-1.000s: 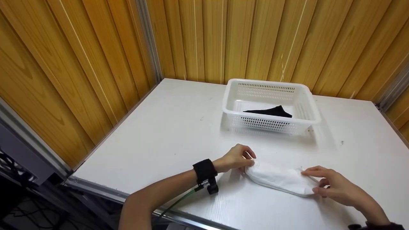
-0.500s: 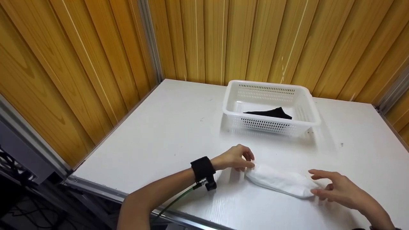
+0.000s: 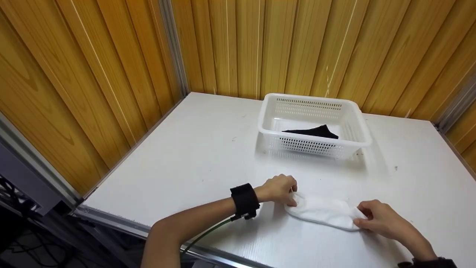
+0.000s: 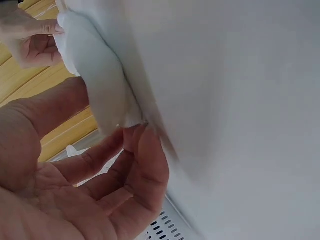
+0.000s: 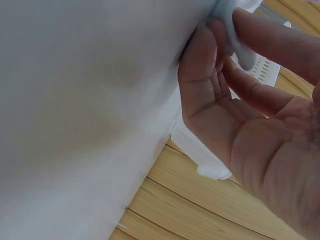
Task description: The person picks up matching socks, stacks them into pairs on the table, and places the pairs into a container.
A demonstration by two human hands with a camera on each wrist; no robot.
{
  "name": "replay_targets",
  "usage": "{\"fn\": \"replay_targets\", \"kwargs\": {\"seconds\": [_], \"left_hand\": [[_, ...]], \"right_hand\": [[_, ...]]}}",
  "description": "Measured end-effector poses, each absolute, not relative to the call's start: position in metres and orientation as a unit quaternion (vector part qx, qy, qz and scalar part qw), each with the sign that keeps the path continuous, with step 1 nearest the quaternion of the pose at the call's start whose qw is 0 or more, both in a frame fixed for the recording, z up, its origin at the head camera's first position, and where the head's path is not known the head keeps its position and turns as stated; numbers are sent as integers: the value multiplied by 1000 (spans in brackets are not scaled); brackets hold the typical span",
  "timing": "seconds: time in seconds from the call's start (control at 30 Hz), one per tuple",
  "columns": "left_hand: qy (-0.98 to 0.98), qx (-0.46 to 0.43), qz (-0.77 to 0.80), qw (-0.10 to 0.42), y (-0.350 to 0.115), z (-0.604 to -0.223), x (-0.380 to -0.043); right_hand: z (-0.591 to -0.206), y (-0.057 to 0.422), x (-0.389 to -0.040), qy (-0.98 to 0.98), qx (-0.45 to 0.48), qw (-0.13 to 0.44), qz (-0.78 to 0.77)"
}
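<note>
A white sock lies flat and lengthwise on the white table, near the front edge. At its left end my left hand pinches the cloth; in the left wrist view the thumb lies on the sock and the curled fingers are at its end. My right hand grips the opposite end between thumb and fingers. The right wrist view shows a bit of the sock between that thumb and the curled fingers.
Behind the hands stands a white perforated plastic basket, with a black piece of cloth inside. Wood-look panels close off the back and left of the table. A green cable runs from the left wrist strap.
My right hand loosened its fingers from the sock's right end, then closed on that end again, a little further left. My left hand stayed at the left end, its wrist turning slightly.
</note>
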State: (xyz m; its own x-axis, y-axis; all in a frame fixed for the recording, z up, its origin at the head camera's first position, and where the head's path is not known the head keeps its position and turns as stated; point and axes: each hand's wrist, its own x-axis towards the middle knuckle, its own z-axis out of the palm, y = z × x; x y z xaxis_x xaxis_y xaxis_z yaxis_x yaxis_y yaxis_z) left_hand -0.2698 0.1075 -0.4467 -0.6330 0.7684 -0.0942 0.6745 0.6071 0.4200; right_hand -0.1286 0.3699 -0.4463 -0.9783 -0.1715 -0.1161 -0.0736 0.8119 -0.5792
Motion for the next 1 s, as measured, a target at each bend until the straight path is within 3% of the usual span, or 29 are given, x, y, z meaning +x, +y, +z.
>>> {"fn": "replay_targets", "kwargs": {"seconds": [0.3, 0.53, 0.6, 0.8, 1.0], "left_hand": [[851, 437, 235, 170, 98, -445, -276], [754, 374, 440, 313, 86, -432, -291], [725, 346, 496, 328, 84, -431, -294], [674, 311, 607, 285, 86, -428, -297], [657, 307, 649, 232, 90, -416, -300]], "right_hand": [[-446, 377, -126, 938, -76, 45, -336], [-437, 380, -128, 891, -55, -11, -451], [-435, 378, -128, 878, -61, -42, -473], [-430, 370, -134, 872, -62, -151, -462], [-424, 366, -142, 869, -56, -211, -444]]}}
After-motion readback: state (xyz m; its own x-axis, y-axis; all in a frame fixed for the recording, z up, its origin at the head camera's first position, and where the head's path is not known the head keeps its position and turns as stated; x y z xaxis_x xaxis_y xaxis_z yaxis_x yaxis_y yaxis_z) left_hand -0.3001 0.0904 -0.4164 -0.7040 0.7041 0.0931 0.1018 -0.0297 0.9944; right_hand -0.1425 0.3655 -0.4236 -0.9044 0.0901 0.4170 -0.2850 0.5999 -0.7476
